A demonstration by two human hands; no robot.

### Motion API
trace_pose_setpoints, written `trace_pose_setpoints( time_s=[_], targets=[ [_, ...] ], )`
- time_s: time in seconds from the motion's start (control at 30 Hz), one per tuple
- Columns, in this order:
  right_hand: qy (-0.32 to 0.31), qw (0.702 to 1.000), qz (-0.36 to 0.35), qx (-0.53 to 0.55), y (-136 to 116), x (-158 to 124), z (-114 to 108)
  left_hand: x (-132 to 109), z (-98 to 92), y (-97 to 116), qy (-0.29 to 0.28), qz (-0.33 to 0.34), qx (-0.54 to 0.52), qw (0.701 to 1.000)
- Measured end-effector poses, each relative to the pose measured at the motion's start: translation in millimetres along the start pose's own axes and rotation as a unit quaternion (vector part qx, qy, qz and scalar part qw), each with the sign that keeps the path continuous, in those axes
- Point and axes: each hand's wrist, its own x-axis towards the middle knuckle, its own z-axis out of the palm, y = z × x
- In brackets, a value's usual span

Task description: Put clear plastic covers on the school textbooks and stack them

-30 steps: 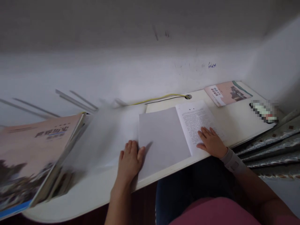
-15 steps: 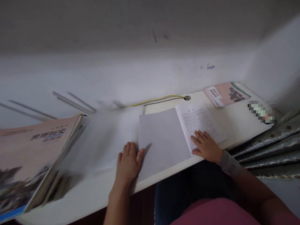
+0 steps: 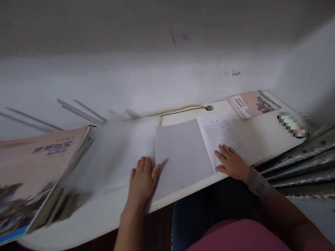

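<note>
An open book point(image 3: 184, 150) lies on the white desk, its left page blank grey and its right page printed with text. My right hand point(image 3: 231, 162) rests flat on the lower part of the printed page, fingers stretched out. Beside the book's left edge lies my left hand point(image 3: 142, 176), fingers extended and palm down, with the thumb at the edge of the blank page. A translucent whitish sheet point(image 3: 112, 157) covers the desk beyond and left of that hand; its outline is blurred.
At the left stands a stack topped by a pink-covered book point(image 3: 39, 164). A thinner pink booklet point(image 3: 253, 104) sits at the back right, near a pixelated object point(image 3: 293, 124). A yellow cable point(image 3: 178, 107) runs along the wall into a desk hole. Patterned curtain point(image 3: 300, 160) hangs at the right.
The view has shifted very slightly. Both hands stay in the same places by and on the open book.
</note>
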Motion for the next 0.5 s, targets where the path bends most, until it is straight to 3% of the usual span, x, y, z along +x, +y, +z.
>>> trace_pose_setpoints(
  time_s=[0.27,0.43,0.5],
  targets=[
    [0.006,1.0,-0.001,0.0,2.4,-1.7,1.8,0.5,2.2,1.6,0.012,0.002,0.004,1.0],
    [0.04,0.999,0.017,0.013,-4.7,8.3,-12.2,-5.5,-12.8,23.5,0.101,-0.052,0.026,0.993],
    [0.054,0.998,-0.014,0.021,-13.2,15.1,-17.8,-8.3,-22.8,33.8,0.098,-0.076,0.041,0.991]
  ],
)
